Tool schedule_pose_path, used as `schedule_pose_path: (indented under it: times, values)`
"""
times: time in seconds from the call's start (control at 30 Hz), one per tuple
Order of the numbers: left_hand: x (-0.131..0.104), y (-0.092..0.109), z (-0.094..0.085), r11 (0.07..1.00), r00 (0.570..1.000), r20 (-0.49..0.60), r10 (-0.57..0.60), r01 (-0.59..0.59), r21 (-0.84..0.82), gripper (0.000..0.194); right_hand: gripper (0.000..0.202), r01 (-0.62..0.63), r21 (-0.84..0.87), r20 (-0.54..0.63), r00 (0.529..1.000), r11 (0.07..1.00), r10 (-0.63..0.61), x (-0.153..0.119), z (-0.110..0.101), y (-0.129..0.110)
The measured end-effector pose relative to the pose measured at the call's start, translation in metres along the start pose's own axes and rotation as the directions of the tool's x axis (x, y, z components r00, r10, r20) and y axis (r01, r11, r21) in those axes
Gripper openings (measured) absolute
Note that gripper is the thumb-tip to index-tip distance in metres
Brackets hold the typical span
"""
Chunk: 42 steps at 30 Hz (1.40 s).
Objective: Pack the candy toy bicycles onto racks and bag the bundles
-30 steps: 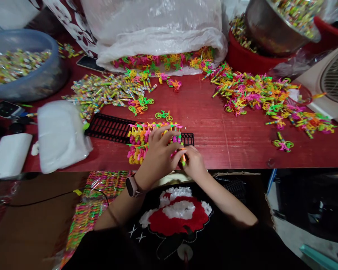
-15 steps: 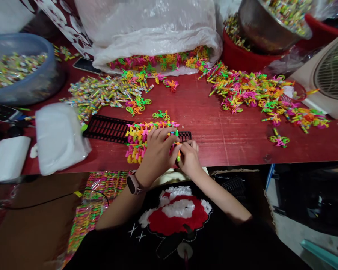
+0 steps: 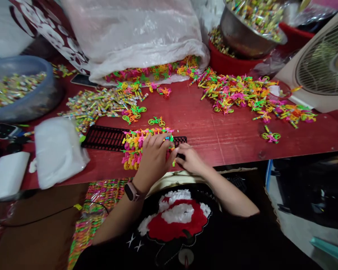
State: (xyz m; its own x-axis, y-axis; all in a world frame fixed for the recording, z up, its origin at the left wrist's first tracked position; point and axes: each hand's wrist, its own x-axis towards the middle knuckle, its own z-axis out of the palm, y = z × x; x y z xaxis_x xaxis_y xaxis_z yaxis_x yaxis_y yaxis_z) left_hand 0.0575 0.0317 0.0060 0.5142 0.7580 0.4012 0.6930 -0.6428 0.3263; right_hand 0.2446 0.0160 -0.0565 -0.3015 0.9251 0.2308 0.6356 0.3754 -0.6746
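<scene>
My left hand (image 3: 154, 153), with a dark-faced wristband (image 3: 132, 191) on the wrist, lies palm down over rows of colourful plastic toy bicycles (image 3: 131, 155). Its fingers are stretched out, and the thumb points toward my other hand. The bicycles sit on a long black slotted plastic rack (image 3: 104, 138), whose bare slats show at both ends. At the rack's right end my right hand (image 3: 190, 159) is closed, with thumb and fingers around a dark part that appears to be the rack's near corner. The undersides of both hands are hidden. Beyond the rack lies a loose green bicycle (image 3: 157, 121).
Printed sticks (image 3: 98, 103) lie heaped behind the rack. A white sack (image 3: 143, 45) spills bicycles; another bicycle pile (image 3: 233, 90) is at right. Around these stand a blue basin (image 3: 22, 108), a steel bowl (image 3: 246, 35), a fan (image 3: 307, 75) and plastic bags (image 3: 59, 153).
The view has shifted slightly. My right fingers have moved from an orange piece beside my left thumb to the dark part at the rack's end. My left hand stays over the bicycles.
</scene>
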Motion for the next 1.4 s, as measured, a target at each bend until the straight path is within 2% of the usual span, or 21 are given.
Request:
schedule_pose_path:
  times: [0.03,0.1,0.17,0.23,0.27,0.3,0.33,0.4,0.47,0.6,0.7,0.8,0.93,1.0,1.07,1.17,1.27,1.33,1.4]
  values:
    - [0.000,0.000,-0.001,1.000,1.000,0.004,0.009,-0.009,-0.003,0.012,0.010,0.006,0.001,0.006,1.000,1.000,-0.006,0.004,-0.017,0.010]
    - [0.000,-0.001,-0.003,1.000,1.000,0.022,0.022,-0.022,-0.009,0.012,0.010,-0.083,-0.052,-0.136,0.988,0.995,0.075,0.015,-0.061,0.037]
    - [-0.001,-0.001,-0.005,1.000,0.999,0.044,0.025,-0.025,-0.013,0.015,0.020,-0.260,-0.107,-0.385,0.901,0.960,0.201,0.028,-0.110,0.073]
    - [-0.001,-0.001,-0.006,1.000,0.998,0.057,0.024,-0.023,-0.015,0.017,0.029,-0.425,-0.125,-0.554,0.780,0.897,0.292,0.041,-0.152,0.112]
    - [-0.001,-0.001,-0.006,1.000,0.998,0.060,0.023,-0.022,-0.015,0.017,0.037,-0.538,-0.147,-0.604,0.713,0.830,0.355,0.047,-0.167,0.129]
    - [-0.001,-0.001,-0.007,1.000,0.998,0.063,0.022,-0.021,-0.015,0.018,0.043,-0.588,-0.181,-0.592,0.705,0.788,0.391,0.050,-0.177,0.144]
    - [-0.001,-0.001,-0.007,1.000,0.997,0.067,0.022,-0.021,-0.017,0.018,0.044,-0.599,-0.227,-0.560,0.726,0.768,0.400,0.052,-0.182,0.156]
    - [-0.002,-0.001,-0.008,0.999,0.997,0.077,0.029,-0.027,-0.028,0.017,0.036,-0.570,-0.332,-0.481,0.788,0.751,0.385,0.051,-0.177,0.167]
    - [-0.003,-0.001,-0.009,0.998,0.996,0.083,0.044,-0.040,-0.049,0.015,0.028,-0.530,-0.425,-0.438,0.830,0.734,0.346,0.043,-0.160,0.161]
    - [-0.008,0.000,-0.013,0.995,0.993,0.091,0.079,-0.072,-0.075,0.013,0.033,-0.465,-0.534,-0.424,0.870,0.706,0.252,0.014,-0.118,0.117]
    - [-0.012,-0.001,-0.018,0.992,0.988,0.112,0.102,-0.092,-0.088,0.012,0.041,-0.400,-0.475,-0.366,0.900,0.784,0.238,-0.008,-0.100,0.083]
    - [-0.014,-0.002,-0.022,0.987,0.982,0.140,0.131,-0.117,-0.107,0.008,0.038,-0.326,-0.373,-0.253,0.936,0.869,0.243,-0.021,-0.098,0.070]
    - [-0.009,-0.002,-0.022,0.985,0.983,0.100,0.156,-0.147,-0.092,0.006,0.030,-0.212,-0.371,-0.161,0.974,0.904,0.162,-0.026,-0.102,0.079]
    - [-0.005,-0.002,-0.019,0.987,0.988,0.048,0.149,-0.145,-0.066,0.008,0.029,-0.184,-0.354,-0.167,0.977,0.917,0.132,-0.026,-0.100,0.084]
    - [-0.001,-0.003,-0.014,0.990,0.991,0.000,0.134,-0.134,-0.035,0.014,0.022,-0.219,-0.311,-0.214,0.964,0.925,0.156,-0.025,-0.097,0.087]
    - [0.003,-0.006,-0.008,0.995,0.994,-0.043,0.100,-0.100,-0.009,0.028,0.017,-0.312,-0.129,-0.240,0.931,0.941,0.275,-0.028,-0.099,0.085]
    - [0.003,-0.008,-0.004,0.997,0.997,-0.003,0.074,-0.074,-0.012,0.041,0.024,-0.372,0.232,-0.188,0.889,0.899,0.417,-0.036,-0.105,0.081]
    - [0.002,-0.009,-0.003,0.998,0.997,0.042,0.059,-0.059,-0.005,0.046,0.033,-0.357,0.512,-0.141,0.862,0.781,0.487,-0.041,-0.106,0.075]
    - [0.002,-0.008,-0.003,0.999,0.997,0.073,0.039,-0.040,0.004,0.047,0.037,-0.302,0.737,-0.085,0.846,0.605,0.526,-0.045,-0.100,0.067]
